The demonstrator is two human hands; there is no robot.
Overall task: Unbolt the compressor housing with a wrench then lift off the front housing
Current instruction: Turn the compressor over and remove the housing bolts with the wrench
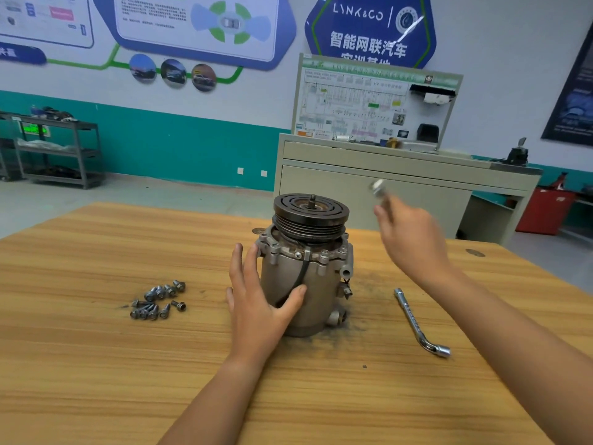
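A grey compressor (305, 277) stands upright on the wooden table (96, 364), its black grooved pulley (310, 216) on top. The front housing flange (288, 248) sits just under the pulley. My left hand (260, 303) rests on the compressor's left side, fingers straight and thumb across the front. My right hand (414, 239) is raised to the right of the pulley, blurred, and holds a long silver bolt (380, 191) that points up and left. An L-shaped socket wrench (417, 322) lies on the table to the right of the compressor.
Several loose bolts (158, 300) lie in a pile on the table left of the compressor. Dark grit (359, 319) surrounds its base. Behind the table stand a beige training cabinet (385, 181), a metal shelf rack (54, 149) and a red bin (545, 210).
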